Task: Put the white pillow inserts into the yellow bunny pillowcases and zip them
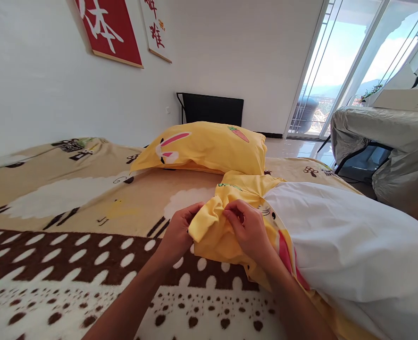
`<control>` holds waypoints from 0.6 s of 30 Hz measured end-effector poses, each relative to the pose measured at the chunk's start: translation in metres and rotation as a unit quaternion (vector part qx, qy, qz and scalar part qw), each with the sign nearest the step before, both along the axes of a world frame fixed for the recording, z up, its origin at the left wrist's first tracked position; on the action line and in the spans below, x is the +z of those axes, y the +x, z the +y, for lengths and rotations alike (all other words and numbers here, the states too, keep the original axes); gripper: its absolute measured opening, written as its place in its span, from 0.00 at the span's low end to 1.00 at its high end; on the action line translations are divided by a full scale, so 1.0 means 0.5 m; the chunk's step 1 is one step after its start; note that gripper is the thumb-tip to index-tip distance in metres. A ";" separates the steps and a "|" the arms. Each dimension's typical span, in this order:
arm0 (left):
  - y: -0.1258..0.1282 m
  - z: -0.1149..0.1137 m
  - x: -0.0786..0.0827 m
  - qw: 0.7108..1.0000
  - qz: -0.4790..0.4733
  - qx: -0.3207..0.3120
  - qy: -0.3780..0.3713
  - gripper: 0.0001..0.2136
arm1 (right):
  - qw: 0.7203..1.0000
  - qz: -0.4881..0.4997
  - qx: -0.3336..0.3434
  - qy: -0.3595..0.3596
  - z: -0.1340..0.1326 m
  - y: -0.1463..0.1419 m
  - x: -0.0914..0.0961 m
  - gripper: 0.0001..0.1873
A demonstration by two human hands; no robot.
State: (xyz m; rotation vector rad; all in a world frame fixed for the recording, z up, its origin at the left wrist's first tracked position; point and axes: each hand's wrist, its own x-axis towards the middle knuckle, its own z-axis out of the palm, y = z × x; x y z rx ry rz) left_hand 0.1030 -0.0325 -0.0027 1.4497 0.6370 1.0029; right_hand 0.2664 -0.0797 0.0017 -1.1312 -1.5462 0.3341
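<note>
A yellow pillowcase [216, 243] with a printed rabbit lies bunched on the bed in front of me. My left hand [182, 229] grips its left edge, where a fold of cloth sticks up and hides some fingertips. Close beside it, my right hand [246, 226] pinches the same cloth between thumb and fingers. A plump white pillow [354, 236] lies to the right, its left end against the yellow fabric, which also shows along its lower side. How far the pillow sits inside the case I cannot tell.
Behind my hands lies a filled yellow pillow [202, 146] with rabbit and carrot prints. A patterned blanket [71, 198] covers the bed. A black panel [212, 108] stands at the far wall. Grey-covered furniture [364, 125] carrying a white box [403, 99] is at the right, near a glass door [336, 61].
</note>
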 end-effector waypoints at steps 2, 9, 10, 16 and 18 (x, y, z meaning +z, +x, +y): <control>-0.008 0.005 -0.002 0.999 -0.008 -0.028 -0.016 0.16 | 0.999 0.002 -0.035 0.009 0.002 0.003 -0.002 0.07; 0.000 -0.012 0.019 0.996 -0.021 -0.049 -0.078 0.16 | 0.994 -0.027 -0.102 0.034 -0.005 -0.001 0.001 0.06; 0.003 -0.015 0.021 0.996 -0.030 -0.030 -0.080 0.16 | 0.993 -0.017 -0.112 0.031 -0.010 -0.002 0.006 0.06; 0.017 -0.010 0.016 0.991 -0.085 0.037 -0.100 0.15 | 0.997 -0.012 -0.035 -0.072 -0.039 -0.018 0.016 0.08; 0.021 -0.007 0.009 0.990 -0.086 0.033 -0.108 0.16 | 0.996 0.023 -0.002 -0.089 -0.036 -0.028 0.012 0.07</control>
